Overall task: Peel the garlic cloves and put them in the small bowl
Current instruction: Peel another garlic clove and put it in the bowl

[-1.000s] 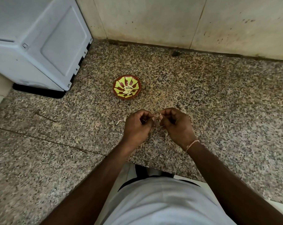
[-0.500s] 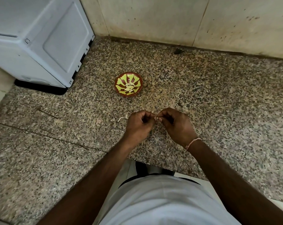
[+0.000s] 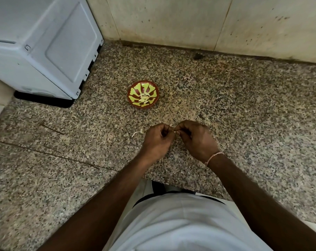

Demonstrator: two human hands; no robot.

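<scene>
No text, label, brand, number or sign can be read anywhere. The pale grey plastic appliance casing (image 3: pixel 41 46), far to the upper left of the hands, shows only plain moulded panels. The small round red-brown bowl with yellow-green petal pattern (image 3: pixel 135 91), just beyond the hands, carries decoration but no lettering. Faint dark specks on the beige wall tiles (image 3: pixel 262 24) may be stains rather than marks.

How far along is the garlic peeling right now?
Some is done: pale peeled cloves already lie in the small bowl. In hand: the left hand and right hand pinch a clove between their fingertips. It has yet to go into the bowl. Unpeeled cloves aren't visible.
</scene>
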